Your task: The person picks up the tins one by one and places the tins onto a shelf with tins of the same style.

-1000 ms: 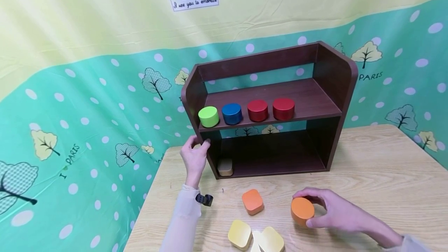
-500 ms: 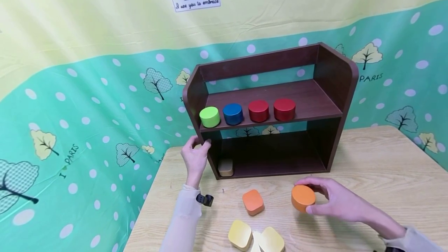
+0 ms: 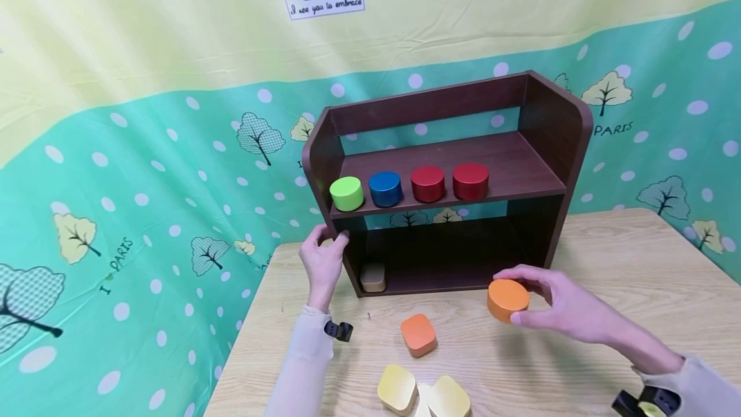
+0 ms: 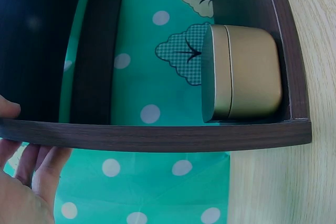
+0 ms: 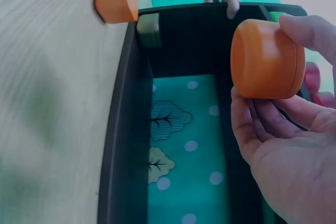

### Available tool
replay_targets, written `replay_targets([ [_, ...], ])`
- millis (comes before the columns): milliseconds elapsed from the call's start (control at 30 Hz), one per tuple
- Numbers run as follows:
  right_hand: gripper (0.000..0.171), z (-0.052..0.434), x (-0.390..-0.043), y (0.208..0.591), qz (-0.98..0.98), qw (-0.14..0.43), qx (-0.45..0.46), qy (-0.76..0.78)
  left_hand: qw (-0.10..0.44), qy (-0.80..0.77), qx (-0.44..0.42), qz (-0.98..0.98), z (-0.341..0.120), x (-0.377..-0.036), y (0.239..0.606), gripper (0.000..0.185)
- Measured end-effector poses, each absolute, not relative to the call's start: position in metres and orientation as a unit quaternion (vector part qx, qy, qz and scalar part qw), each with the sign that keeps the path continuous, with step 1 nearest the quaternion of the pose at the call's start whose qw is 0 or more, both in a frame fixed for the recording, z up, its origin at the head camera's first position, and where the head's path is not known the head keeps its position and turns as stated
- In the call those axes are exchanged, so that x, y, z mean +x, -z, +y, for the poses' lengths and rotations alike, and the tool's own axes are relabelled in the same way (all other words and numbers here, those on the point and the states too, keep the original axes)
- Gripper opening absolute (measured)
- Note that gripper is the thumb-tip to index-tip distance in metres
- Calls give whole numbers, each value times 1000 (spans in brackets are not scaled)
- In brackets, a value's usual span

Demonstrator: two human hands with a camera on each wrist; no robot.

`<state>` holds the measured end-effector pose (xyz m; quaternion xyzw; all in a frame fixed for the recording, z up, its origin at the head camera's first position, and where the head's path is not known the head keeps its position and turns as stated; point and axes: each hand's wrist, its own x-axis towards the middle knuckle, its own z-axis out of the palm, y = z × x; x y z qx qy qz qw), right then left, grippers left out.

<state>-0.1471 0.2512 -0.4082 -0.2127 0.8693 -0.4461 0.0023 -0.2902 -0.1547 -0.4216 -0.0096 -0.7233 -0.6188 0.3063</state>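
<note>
A round orange tin (image 3: 507, 300) is held in my right hand (image 3: 570, 304), thumb on one side and fingers on the other, above the table before the shelf's lower right corner. My left hand (image 3: 321, 262) grips the left side panel of the dark brown two-tier shelf (image 3: 451, 147), thumb inside and fingers outside. Along the upper tier's front edge stand a green tin (image 3: 347, 194), a blue tin (image 3: 384, 188) and two red tins (image 3: 428, 184). In the lower tier's left corner sits a gold rounded-square tin (image 4: 252, 72).
A square orange tin (image 3: 419, 334) lies on the wooden table (image 3: 625, 262) in front of the shelf. Nearer still are two pale yellow square tins (image 3: 397, 389). A patterned green and yellow curtain (image 3: 173, 147) hangs behind.
My right hand has lifted the round orange tin and carried it forward, toward the shelf. The left hand keeps its place on the side panel.
</note>
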Motion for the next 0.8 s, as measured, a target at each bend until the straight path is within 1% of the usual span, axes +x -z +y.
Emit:
replay_targets([
  [333,54,256,-155,388,872,-19,-204,444,306,619,-12,-723,-154,-289,421,10],
  [800,58,270,-175,349,877,-67,-182,439,310,624,-20,-717,-154,-290,421,10],
])
